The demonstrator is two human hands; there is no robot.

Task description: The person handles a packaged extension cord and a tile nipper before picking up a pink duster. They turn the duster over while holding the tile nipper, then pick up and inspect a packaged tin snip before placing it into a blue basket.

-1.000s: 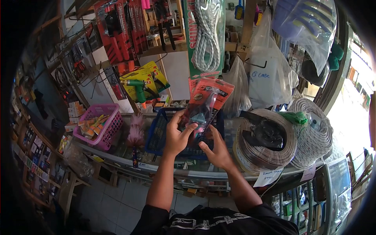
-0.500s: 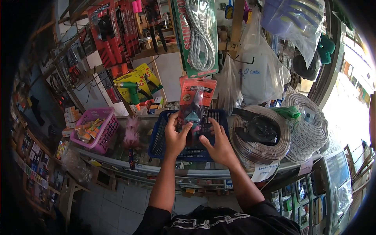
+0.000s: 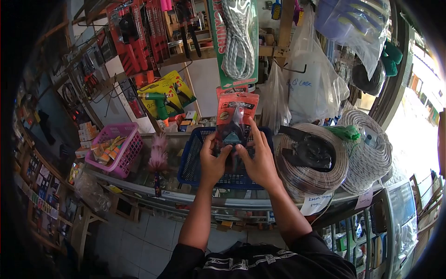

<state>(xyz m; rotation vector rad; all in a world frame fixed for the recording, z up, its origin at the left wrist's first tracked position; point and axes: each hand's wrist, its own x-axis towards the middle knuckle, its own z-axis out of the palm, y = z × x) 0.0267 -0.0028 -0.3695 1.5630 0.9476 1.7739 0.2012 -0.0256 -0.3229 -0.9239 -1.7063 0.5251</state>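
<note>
Both hands hold a red and clear blister package (image 3: 238,109) with a dark tool inside, upright above a blue plastic basket (image 3: 188,160). My left hand (image 3: 214,160) grips its lower left side, thumb on the front. On the lower right side is my right hand (image 3: 258,160), its thumb on the front and index finger stretched up along the edge. Just behind the package hangs another red card, mostly hidden. A green card with a coiled white and grey cord (image 3: 239,46) hangs above.
The glass counter (image 3: 181,199) bears a pink basket (image 3: 131,156) of small packets, a pink feather duster (image 3: 158,153) and coils of cable (image 3: 302,176) and rope (image 3: 371,160). Yellow packs (image 3: 174,95) and plastic bags (image 3: 311,88) hang behind.
My right hand has moved in from beside the package and now grips its right side. The package is slightly lower and apart from the red card behind. The view has shifted a little.
</note>
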